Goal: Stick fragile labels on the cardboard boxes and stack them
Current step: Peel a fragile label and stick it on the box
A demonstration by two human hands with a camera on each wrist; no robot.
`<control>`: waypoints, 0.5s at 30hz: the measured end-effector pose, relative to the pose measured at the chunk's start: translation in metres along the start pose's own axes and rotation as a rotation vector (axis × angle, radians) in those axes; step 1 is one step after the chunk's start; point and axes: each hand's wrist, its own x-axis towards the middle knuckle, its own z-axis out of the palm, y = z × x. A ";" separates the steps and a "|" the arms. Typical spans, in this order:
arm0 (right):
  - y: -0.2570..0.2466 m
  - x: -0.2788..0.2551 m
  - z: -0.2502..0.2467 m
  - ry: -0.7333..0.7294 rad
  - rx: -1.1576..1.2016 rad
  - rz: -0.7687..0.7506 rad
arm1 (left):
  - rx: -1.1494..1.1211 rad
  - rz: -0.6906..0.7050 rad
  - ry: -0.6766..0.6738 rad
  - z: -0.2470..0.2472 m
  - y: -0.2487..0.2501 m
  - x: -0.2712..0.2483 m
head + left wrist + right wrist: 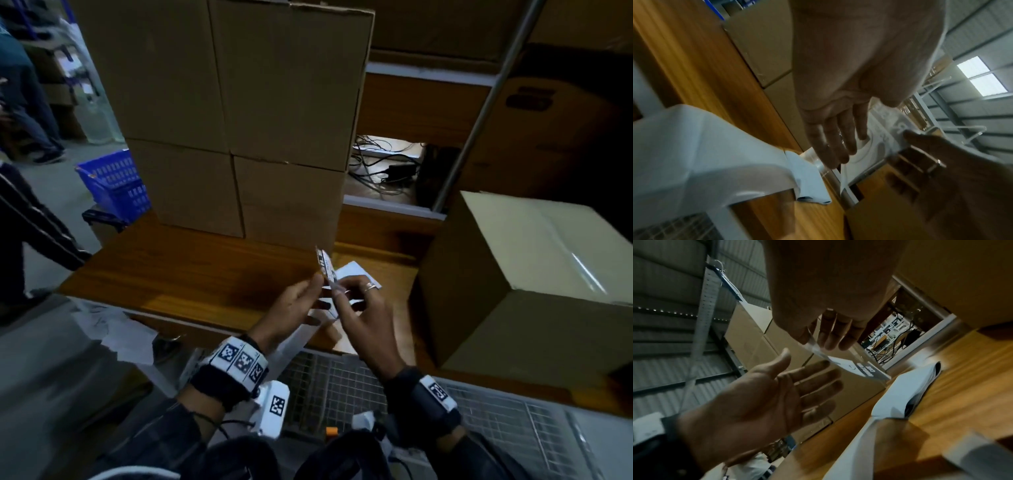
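My right hand (337, 291) pinches a white fragile label (325, 262) with black print by its lower end and holds it upright above the wooden table (188, 270). In the right wrist view the thumb and fingers (830, 335) grip the label (855, 368) at one corner. My left hand (308, 294) is held flat just left of the label, fingers straight, palm (766, 394) facing it and holding nothing. A stack of brown cardboard boxes (239, 120) stands at the back of the table. Another box (513, 274) sits at the right, its top taped.
White label sheets (356, 272) lie on the table under my hands, and loose backing paper (694, 146) hangs over the near edge. A blue basket (116, 181) and people (20, 85) are at the left. A wire crate (342, 387) is below me. Cables (383, 164) fill the shelf behind.
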 end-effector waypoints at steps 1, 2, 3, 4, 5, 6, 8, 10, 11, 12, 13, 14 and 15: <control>-0.001 -0.003 0.000 -0.011 0.061 0.047 | 0.040 0.061 -0.022 0.004 -0.002 -0.002; -0.002 -0.006 -0.001 -0.013 0.128 0.097 | 0.076 0.114 -0.044 0.007 -0.003 -0.004; -0.002 -0.008 -0.004 -0.010 0.182 0.143 | 0.101 0.146 -0.065 0.008 -0.006 -0.005; -0.003 -0.010 -0.008 -0.009 0.231 0.180 | 0.114 0.158 -0.088 0.008 -0.009 -0.005; -0.004 -0.010 -0.013 -0.009 0.276 0.215 | 0.125 0.158 -0.110 0.007 -0.012 -0.005; -0.004 -0.011 -0.018 -0.008 0.313 0.249 | 0.138 0.154 -0.123 0.006 -0.014 -0.005; -0.001 -0.012 -0.029 -0.017 0.369 0.291 | 0.183 0.137 -0.107 0.007 -0.019 -0.005; 0.003 -0.014 -0.040 -0.063 0.408 0.318 | 0.224 0.140 -0.073 0.013 -0.021 -0.006; 0.005 -0.016 -0.046 -0.091 0.412 0.319 | 0.242 0.147 -0.057 0.018 -0.021 -0.007; 0.008 -0.018 -0.052 -0.115 0.408 0.313 | 0.259 0.157 -0.044 0.024 -0.019 -0.008; 0.009 -0.020 -0.058 -0.136 0.416 0.306 | 0.278 0.169 -0.029 0.030 -0.018 -0.010; 0.010 -0.023 -0.065 -0.157 0.427 0.304 | 0.291 0.182 -0.010 0.036 -0.016 -0.011; 0.010 -0.025 -0.072 -0.181 0.438 0.304 | 0.290 0.194 0.017 0.043 -0.014 -0.013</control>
